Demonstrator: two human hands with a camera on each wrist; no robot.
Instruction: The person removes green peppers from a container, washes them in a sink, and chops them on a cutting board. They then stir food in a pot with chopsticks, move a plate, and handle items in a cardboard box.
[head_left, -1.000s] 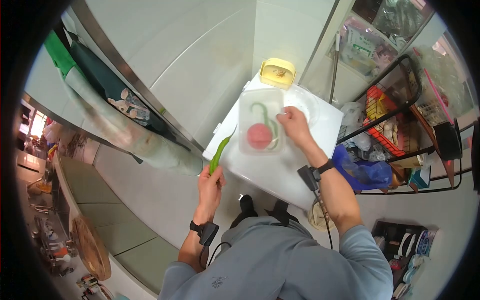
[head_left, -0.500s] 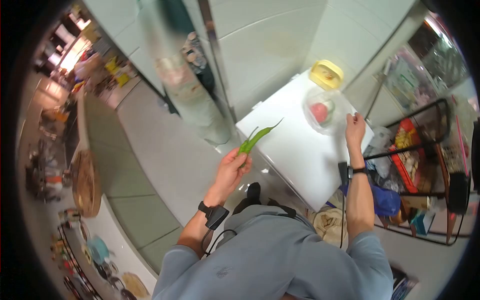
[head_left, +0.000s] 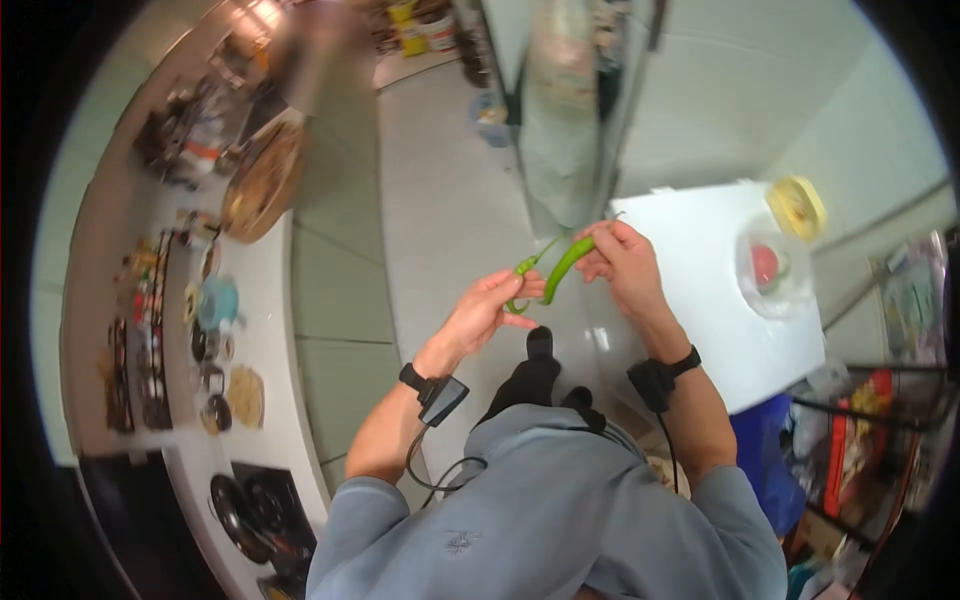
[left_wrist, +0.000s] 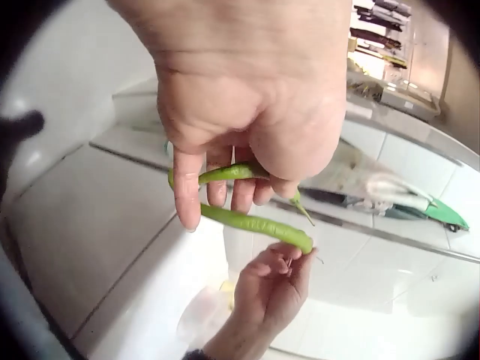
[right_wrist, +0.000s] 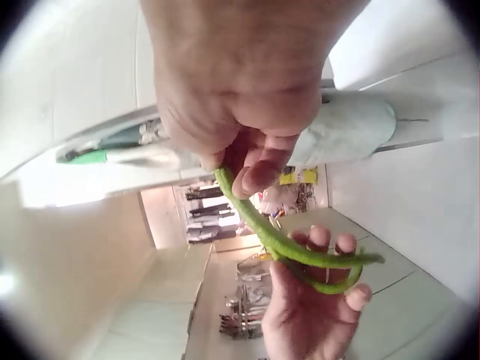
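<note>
- Two green peppers [head_left: 560,270] sit between both hands; left hand [head_left: 487,310] grips both, right hand [head_left: 620,262] pinches the longer one's tip
- Only the head view shows the white table [head_left: 700,290] beside them

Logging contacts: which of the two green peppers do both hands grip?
The longer, straighter pepper, pinched by right hand and left hand; the curled pepper stays in the left alone.

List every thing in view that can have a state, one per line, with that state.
Long straight green chili pepper: held in the air, right hand pinching one end, left hand at the other.
Curved green chili pepper: gripped in the left hand.
Left hand: fingers curled round the curved pepper.
Right hand: fingers pinching the straight pepper.
Clear plastic container: standing on the white table, red round item inside.
White table: bearing the container and a yellow object.
</note>
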